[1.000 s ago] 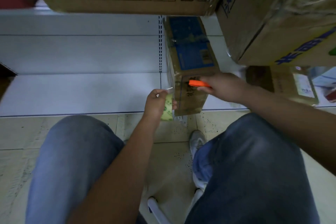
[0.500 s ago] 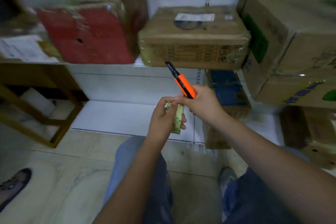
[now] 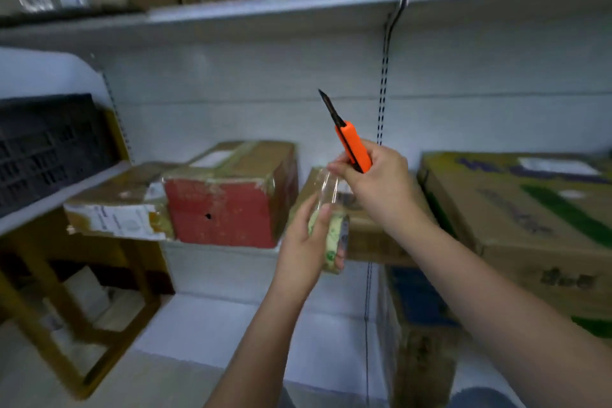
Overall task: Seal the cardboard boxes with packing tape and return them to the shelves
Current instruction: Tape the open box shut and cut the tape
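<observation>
Packing tape roll (image 3: 331,238) is wrapped in my left hand (image 3: 308,252), held up in front of the middle shelf, with a clear strip (image 3: 328,187) pulled off the top toward my right hand (image 3: 374,185). That hand has its fingers curled round the orange box cutter (image 3: 353,147), blade out and pointing up and away from me, and the thumb and fingertips seem to pinch the free end of the strip too, though it's blurry enough that I wouldn't swear to it.

Progress-wise, I'd say it's well along but not finished. On the middle shelf (image 3: 231,247) the red-faced box (image 3: 228,199) already has glossy tape round its edges, and so does the torn-label box (image 3: 116,209) just left of it. A plain brown box (image 3: 371,235) sits right behind my hands, mostly hidden, so no idea about its seams. Far right there's a big box with green print (image 3: 530,209), and under it on the low shelf the blue-topped box (image 3: 417,318) stands on end. Both look shelved.

With a fresh strip drawn out and no box in front of me on the floor, my guess is another one is up next for sealing. More cartons line the top shelf (image 3: 298,7), too smeared to judge.
</observation>
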### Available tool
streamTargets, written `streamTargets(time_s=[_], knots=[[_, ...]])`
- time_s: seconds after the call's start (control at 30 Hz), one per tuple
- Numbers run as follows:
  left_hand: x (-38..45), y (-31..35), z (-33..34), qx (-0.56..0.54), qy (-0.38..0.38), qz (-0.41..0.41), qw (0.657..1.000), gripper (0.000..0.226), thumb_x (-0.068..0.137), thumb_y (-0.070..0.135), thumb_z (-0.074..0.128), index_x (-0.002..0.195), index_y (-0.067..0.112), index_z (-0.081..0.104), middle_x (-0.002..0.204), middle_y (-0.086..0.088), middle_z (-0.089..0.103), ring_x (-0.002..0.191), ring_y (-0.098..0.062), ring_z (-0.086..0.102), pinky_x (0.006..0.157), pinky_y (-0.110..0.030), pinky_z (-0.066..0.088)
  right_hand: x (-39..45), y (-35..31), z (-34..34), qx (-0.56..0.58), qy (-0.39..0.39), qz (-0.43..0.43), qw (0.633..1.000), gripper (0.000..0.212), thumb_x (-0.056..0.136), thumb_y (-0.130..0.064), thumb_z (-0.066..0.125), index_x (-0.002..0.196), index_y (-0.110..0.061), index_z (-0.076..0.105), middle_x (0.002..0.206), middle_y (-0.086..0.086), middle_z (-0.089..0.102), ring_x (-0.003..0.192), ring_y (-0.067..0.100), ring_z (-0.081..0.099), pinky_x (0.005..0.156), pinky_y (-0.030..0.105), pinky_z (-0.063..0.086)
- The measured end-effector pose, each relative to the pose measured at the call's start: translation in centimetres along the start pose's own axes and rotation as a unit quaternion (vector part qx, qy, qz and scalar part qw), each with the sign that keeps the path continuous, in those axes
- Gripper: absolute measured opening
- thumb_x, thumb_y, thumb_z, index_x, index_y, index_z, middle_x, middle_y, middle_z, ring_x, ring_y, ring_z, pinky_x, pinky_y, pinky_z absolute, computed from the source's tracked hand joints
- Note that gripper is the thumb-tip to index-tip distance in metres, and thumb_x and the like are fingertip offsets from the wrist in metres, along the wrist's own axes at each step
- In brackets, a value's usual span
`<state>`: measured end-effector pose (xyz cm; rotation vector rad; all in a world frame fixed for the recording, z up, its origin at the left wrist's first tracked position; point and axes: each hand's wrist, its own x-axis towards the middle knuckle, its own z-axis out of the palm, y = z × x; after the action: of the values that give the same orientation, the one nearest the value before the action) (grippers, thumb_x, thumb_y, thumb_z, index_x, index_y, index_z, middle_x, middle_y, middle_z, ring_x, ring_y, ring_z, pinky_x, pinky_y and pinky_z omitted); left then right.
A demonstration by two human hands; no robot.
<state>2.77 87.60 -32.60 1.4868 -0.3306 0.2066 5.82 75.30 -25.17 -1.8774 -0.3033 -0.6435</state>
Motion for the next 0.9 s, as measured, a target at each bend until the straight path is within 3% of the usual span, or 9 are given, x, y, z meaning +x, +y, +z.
streamTargets(time_s=[0.13,0.3,0.5,0.63,0.7,0.8,0.83,0.87,0.9], knots=[[2.8,6.5,1.4,-0.018,-0.018,0.081,0.996,0.038,0.104,0.02,0.048,0.141,0.031,0.045,0.082,-0.018,0.066,0.062,-0.019,0.066,0.058,-0.027,0.055,4.9,-6.4,-4.7,-0.032,0.03,-0.085,0.995,0.022,0.083,-0.031,0.079,0.07,-0.029,0.061,0.053,-0.024,0.054,0.051,-0.002,0.048,0.053,0.012,0.035],[7.2,12.8,3.4,-0.027,-0.06,0.138,0.988,0.041,0.104,0.028,0.047,0.143,0.037,0.038,0.077,-0.009,0.069,0.067,-0.022,0.068,0.062,-0.031,0.056,11.4,-11.5,-8.9,-0.031,0.078,-0.144,0.986,0.018,0.086,-0.026,0.075,0.073,-0.028,0.063,0.074,-0.002,0.067,0.068,0.01,0.059,0.068,0.031,0.048],[14.8,16.0,2.6,-0.019,0.02,0.155,0.988,0.048,0.105,0.028,0.047,0.149,0.038,0.028,0.072,-0.009,0.068,0.062,-0.022,0.067,0.062,-0.038,0.058,20.7,-13.9,-6.8,-0.136,0.06,-0.149,0.978,0.017,0.085,-0.027,0.076,0.072,-0.029,0.066,0.077,-0.005,0.071,0.074,0.012,0.065,0.071,0.031,0.05],[19.7,15.8,1.5,0.026,0.017,0.159,0.987,0.061,0.106,0.028,0.045,0.155,0.047,0.014,0.068,-0.007,0.067,0.061,-0.022,0.067,0.069,-0.044,0.058,25.4,-13.5,-4.1,-0.304,0.085,-0.124,0.941,0.011,0.089,-0.029,0.068,0.079,-0.027,0.065,0.076,-0.002,0.064,0.076,0.022,0.064,0.063,0.034,0.047],[21.3,15.3,1.3,0.042,0.002,0.141,0.989,0.063,0.106,0.024,0.044,0.153,0.053,0.012,0.076,-0.013,0.067,0.062,-0.024,0.069,0.065,-0.039,0.059,26.9,-13.5,-3.2,-0.406,0.067,-0.087,0.907,0.003,0.092,-0.022,0.061,0.09,-0.021,0.063,0.077,0.0,0.057,0.076,0.026,0.06,0.06,0.031,0.039],[22.3,15.1,0.9,0.096,0.0,0.116,0.989,0.065,0.105,0.03,0.046,0.149,0.061,0.01,0.092,-0.014,0.064,0.074,-0.031,0.071,0.065,-0.04,0.06,28.4,-14.5,-2.8,-0.51,0.018,-0.057,0.858,0.011,0.095,-0.025,0.061,0.096,-0.014,0.057,0.079,0.002,0.051,0.079,0.024,0.054,0.063,0.032,0.038],[22.4,15.1,0.7,0.177,0.03,0.128,0.975,0.064,0.103,0.037,0.048,0.149,0.06,0.011,0.096,-0.009,0.06,0.081,-0.028,0.068,0.066,-0.039,0.057,28.8,-14.7,-2.9,-0.523,0.003,-0.055,0.85,0.015,0.095,-0.027,0.062,0.097,-0.014,0.057,0.081,0.002,0.052,0.08,0.024,0.055,0.063,0.032,0.039],[22.4,15.3,0.5,0.288,0.088,0.152,0.941,0.062,0.1,0.045,0.049,0.151,0.056,0.016,0.1,-0.003,0.053,0.087,-0.022,0.062,0.066,-0.035,0.051,29.1,-14.8,-3.1,-0.525,-0.008,-0.055,0.849,0.017,0.095,-0.028,0.062,0.099,-0.013,0.058,0.085,0.003,0.055,0.082,0.023,0.056,0.063,0.032,0.04],[22.6,15.6,0.3,0.384,0.175,0.192,0.886,0.058,0.098,0.049,0.05,0.151,0.048,0.026,0.104,0.0,0.047,0.093,-0.018,0.055,0.068,-0.032,0.044,29.3,-14.7,-3.3,-0.52,-0.015,-0.058,0.852,0.018,0.095,-0.029,0.063,0.1,-0.013,0.057,0.089,0.003,0.056,0.083,0.024,0.056,0.065,0.032,0.041]])
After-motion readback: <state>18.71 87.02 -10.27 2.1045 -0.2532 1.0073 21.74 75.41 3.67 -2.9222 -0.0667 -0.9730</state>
